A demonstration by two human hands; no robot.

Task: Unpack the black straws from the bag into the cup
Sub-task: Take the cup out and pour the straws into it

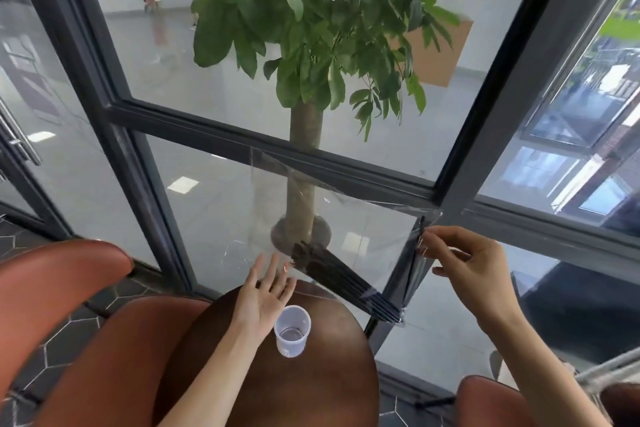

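A clear plastic bag (349, 218) hangs in the air above the round brown table (311, 385). My right hand (467, 267) pinches its right corner between thumb and fingers. A bundle of black straws (346, 279) lies slanted inside the bag, its lower end at the bag's bottom right corner and its upper end pointing left. My left hand (266, 298) is spread open, palm up, just left of the straws' upper end and holds nothing. A clear plastic cup (292, 330) stands upright and empty on the table, right beside my left wrist.
Orange-brown chairs stand at the left (62, 274), below the table's left side (114, 367) and at the lower right (491, 402). A dark-framed glass wall (277, 146) rises right behind the table, with a potted tree (304, 156) beyond it.
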